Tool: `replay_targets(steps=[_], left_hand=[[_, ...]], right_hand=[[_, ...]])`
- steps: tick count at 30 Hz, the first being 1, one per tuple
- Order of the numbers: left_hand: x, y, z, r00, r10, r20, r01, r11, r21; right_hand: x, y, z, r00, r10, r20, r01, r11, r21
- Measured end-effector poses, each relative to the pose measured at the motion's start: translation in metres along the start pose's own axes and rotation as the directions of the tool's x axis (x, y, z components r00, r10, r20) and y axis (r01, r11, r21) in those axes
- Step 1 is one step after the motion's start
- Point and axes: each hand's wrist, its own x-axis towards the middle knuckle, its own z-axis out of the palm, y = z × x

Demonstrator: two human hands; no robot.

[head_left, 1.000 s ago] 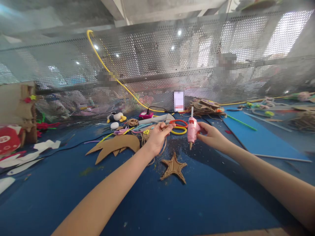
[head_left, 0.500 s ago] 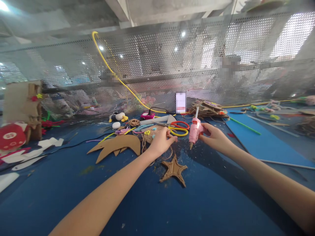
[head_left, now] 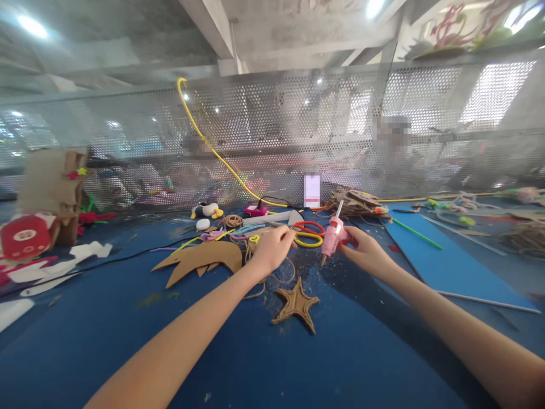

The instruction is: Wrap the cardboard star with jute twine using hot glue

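The right hand (head_left: 363,247) held the glue gun (head_left: 332,237) at one o'clock from the cardboard star (head_left: 297,304); the left hand (head_left: 272,248), at eleven o'clock, was narrowly closed, contents indeterminable. Twine edging (head_left: 307,301) appeared complete around the star; its centre was bare.

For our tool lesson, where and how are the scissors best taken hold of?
Probably by the red and yellow handle loops, from above on the near side: they show uncovered between the left hand and pink glue gun, while that hand crowds the other end.
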Motion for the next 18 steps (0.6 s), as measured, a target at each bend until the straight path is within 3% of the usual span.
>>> replay_targets(steps=[6, 8, 9, 11, 13, 15, 18], left_hand=[[0.008, 0.026, -0.084, 0.975, 0.086, -0.204, -0.067, 0.993, 0.096], [0.005, 0.033, -0.106, 0.857, 0.334, -0.392, -0.15, 0.89, 0.431], [0.0, 0.036, -0.112, 0.819, 0.419, -0.394, -0.149, 0.816, 0.558], [-0.013, 0.037, -0.108, 0.822, 0.508, -0.258, -0.2, 0.681, 0.705], [-0.032, 0.032, -0.09, 0.849, 0.518, -0.107, -0.283, 0.615, 0.736], [-0.052, 0.021, -0.065, 0.898, 0.439, -0.024, -0.304, 0.659, 0.688], [-0.073, -0.002, -0.039, 0.967, 0.254, 0.028, -0.231, 0.823, 0.519]], right_hand=[[0.001, 0.002, 0.003, 1.0, -0.022, 0.007, 0.022, 1.0, -0.012], [0.001, 0.001, 0.003, 1.0, -0.025, 0.004, 0.025, 0.999, -0.031], [0.001, 0.001, 0.002, 1.0, -0.028, 0.003, 0.028, 0.999, -0.041], [0.001, -0.002, 0.0, 0.999, -0.037, 0.004, 0.037, 0.997, -0.064], [0.0, -0.005, -0.001, 0.999, -0.048, 0.002, 0.048, 0.994, -0.093], [-0.002, -0.009, -0.002, 0.998, -0.058, 0.0, 0.058, 0.99, -0.127], [-0.006, -0.013, 0.0, 0.998, -0.069, 0.0, 0.068, 0.981, -0.179]])
